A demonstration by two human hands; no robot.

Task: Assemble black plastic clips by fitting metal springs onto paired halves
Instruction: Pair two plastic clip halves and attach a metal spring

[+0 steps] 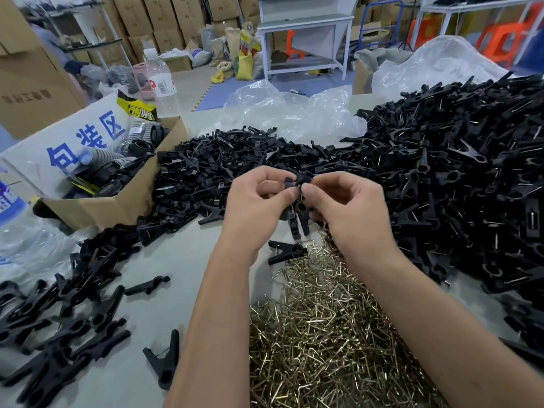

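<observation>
Clip halves (297, 198), paired, sit above the spring pile (323, 325) on the bench (182, 260), pinched in the grip of both the left hand (259, 201) and right hand (350, 204).

We are seeing a pale table (182, 257) carrying black clip heaps (459, 178), brass springs (321, 328) at lower centre, and a cardboard box (123, 198) upper left.

Springs (323, 334) heaped on the table (176, 260) right under the forearms, clip halves (235, 166) piled behind both hands. Assembled clips (471, 172) mound up on the right; a cardboard box (117, 207) sits far left, loose clips (59, 319) scattered before it.
</observation>
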